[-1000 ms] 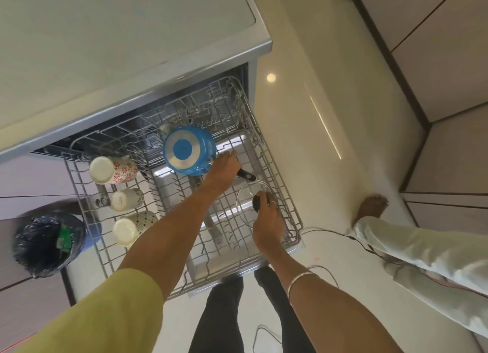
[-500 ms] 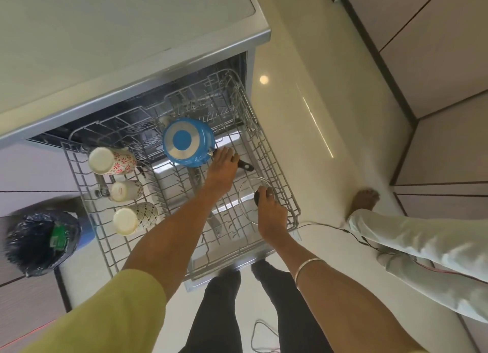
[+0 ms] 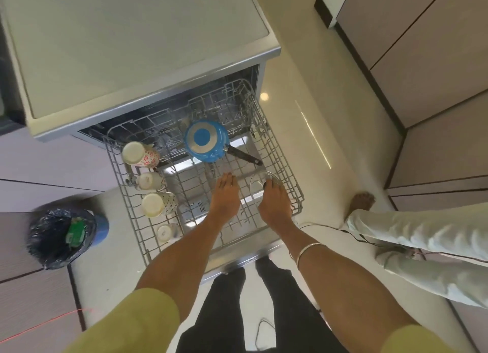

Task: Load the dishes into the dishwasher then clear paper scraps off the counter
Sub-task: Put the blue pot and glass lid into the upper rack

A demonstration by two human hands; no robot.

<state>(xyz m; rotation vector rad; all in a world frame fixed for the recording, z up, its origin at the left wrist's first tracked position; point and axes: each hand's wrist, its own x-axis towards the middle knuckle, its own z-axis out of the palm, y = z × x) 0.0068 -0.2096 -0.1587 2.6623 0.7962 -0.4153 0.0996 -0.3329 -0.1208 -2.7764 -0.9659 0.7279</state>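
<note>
The left hand (image 3: 225, 195) is hovering flat with fingers loosely spread over the middle of the pulled-out dishwasher rack (image 3: 274, 152), holding nothing. The right hand (image 3: 274, 204) is gripping the knob of a glass lid (image 3: 260, 181) at the rack's right side. A blue saucepan (image 3: 206, 141) is lying upside down farther back, and cups (image 3: 140, 154) are lining the left side.

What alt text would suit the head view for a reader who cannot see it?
A person's right hand holds a clear glass lid by its black knob over a pulled-out grey wire dishwasher rack, left hand empty beside it. An upturned blue saucepan and patterned mugs already sit inside.
</note>
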